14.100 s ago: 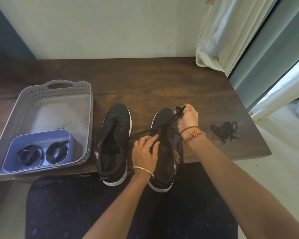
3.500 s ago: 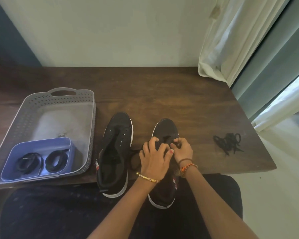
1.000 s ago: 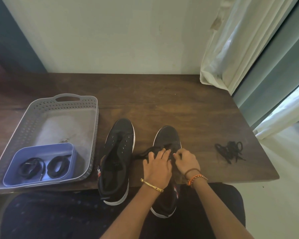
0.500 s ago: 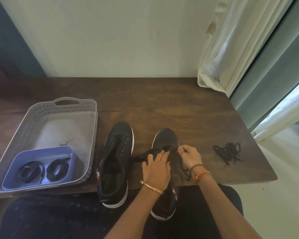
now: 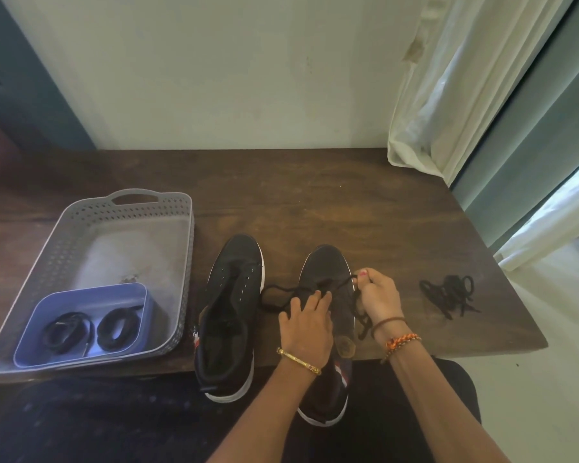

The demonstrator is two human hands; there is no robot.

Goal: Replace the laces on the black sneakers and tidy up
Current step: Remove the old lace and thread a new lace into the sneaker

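Note:
Two black sneakers with white soles stand side by side on the dark wooden table, heels over its front edge. The left sneaker (image 5: 229, 315) has bare eyelets. My left hand (image 5: 306, 324) rests flat on the tongue of the right sneaker (image 5: 326, 267). A black lace (image 5: 283, 290) runs through that shoe's front eyelets, with a loose loop trailing left. My right hand (image 5: 376, 295) pinches the lace's other end just right of the shoe. A loose tangle of black lace (image 5: 448, 295) lies on the table to the right.
A grey perforated basket (image 5: 121, 208) stands at the left, holding a blue box (image 5: 81, 297) with two coiled black laces (image 5: 94, 330). A white curtain (image 5: 448, 95) hangs over the table's back right corner. The table edge (image 5: 482, 352) runs below my wrists.
My right hand has pulled the lace end out to the right of the shoe. The left hand stays pressed on the tongue.

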